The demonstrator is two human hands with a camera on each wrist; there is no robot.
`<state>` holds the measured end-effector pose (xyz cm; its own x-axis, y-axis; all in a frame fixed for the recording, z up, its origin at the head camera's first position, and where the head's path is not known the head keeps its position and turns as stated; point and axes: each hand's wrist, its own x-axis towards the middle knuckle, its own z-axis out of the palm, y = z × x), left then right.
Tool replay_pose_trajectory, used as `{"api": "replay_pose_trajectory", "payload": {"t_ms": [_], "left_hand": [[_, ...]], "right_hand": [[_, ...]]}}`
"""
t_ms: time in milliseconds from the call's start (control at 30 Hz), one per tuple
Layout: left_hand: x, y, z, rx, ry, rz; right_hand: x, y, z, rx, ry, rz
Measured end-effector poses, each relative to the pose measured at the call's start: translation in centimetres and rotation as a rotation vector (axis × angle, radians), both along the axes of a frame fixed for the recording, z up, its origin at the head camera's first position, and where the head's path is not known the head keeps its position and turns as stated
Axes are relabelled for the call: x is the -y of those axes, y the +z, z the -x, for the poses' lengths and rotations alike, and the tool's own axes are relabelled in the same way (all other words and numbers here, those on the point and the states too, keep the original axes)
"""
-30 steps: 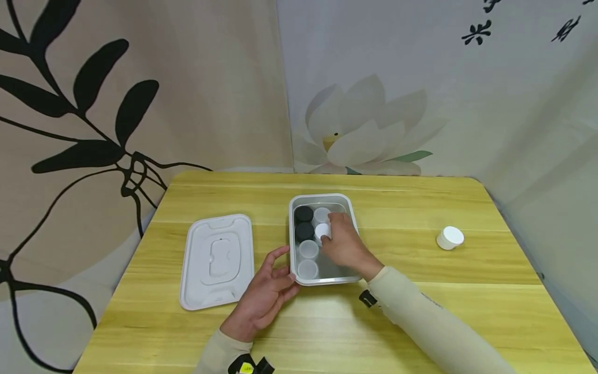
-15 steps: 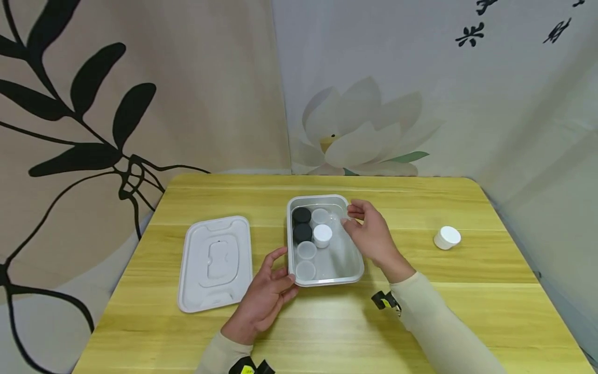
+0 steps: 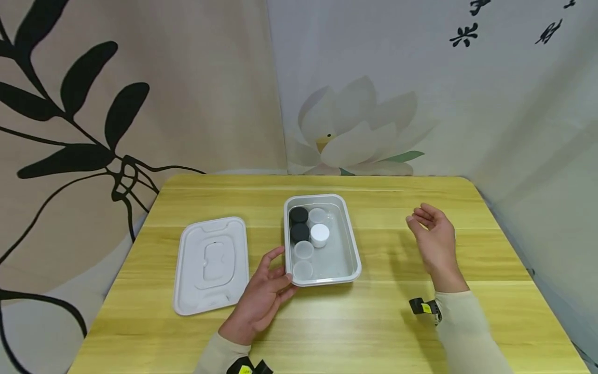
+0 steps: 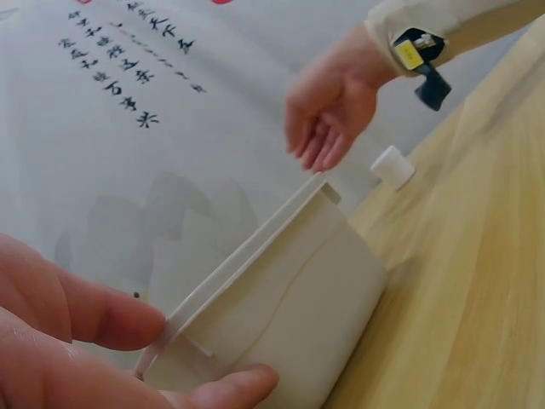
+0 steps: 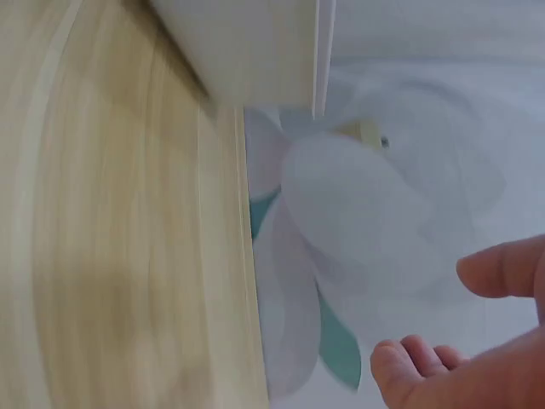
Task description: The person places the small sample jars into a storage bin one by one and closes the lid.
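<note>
A pale rectangular box (image 3: 343,259) stands uncovered mid-table, with my left hand (image 3: 259,301) gripping its near left corner. In the left wrist view the fingertips lie at the rim and side wall of the box. Inside are small round jars: two with black tops (image 3: 300,232), one white (image 3: 320,235), and three translucent (image 3: 303,250). My right hand (image 3: 434,244) hovers over the table's right side, fingers loosely bent and holding nothing. A white jar (image 4: 393,167) stands by itself on that side; in the head view the right hand covers nearly all of it.
A white rectangular lid (image 3: 212,267) lies flat on the wooden table (image 3: 374,327), left of the box. Patterned curtains (image 3: 210,78) hang behind the table's far edge.
My right hand has let go of the white jar in the box, lifted out and moved right to the lone white jar. My left hand keeps its place at the box corner.
</note>
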<state>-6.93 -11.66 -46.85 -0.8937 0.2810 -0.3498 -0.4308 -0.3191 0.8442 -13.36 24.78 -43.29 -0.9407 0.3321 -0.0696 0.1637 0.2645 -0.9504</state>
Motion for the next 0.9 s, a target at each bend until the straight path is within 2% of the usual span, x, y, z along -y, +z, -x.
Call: {"api": "replay_pose_trajectory", "payload": {"t_ms": [200,333,433,500,667,900], "left_hand": [[0.1,0.2,0.1,0.004,0.009,0.004],[0.2,0.3,0.0,0.008,0.014,0.005],[0.2,0.3,0.0,0.013,0.015,0.003],[0.3,0.3,0.0,0.014,0.015,0.001],[0.1,0.2,0.1,0.014,0.006,-0.004],[0.0,0.2,0.1,0.016,0.004,0.004]], "right_hand": [[-3.7,-0.6,-0.8,-0.003,-0.160,0.114],[-5.9,-1.4,-1.0,0.045,-0.269,0.057],[-7.4,-2.3,-1.2,0.115,-0.300,-0.018],[-8.1,-2.8,-1.2,0.156,-0.285,-0.045],[-9.4,-4.2,-1.5,0.211,-0.186,-0.053],[-9.7,-6.0,-1.3,0.197,-0.110,-0.055]]}}
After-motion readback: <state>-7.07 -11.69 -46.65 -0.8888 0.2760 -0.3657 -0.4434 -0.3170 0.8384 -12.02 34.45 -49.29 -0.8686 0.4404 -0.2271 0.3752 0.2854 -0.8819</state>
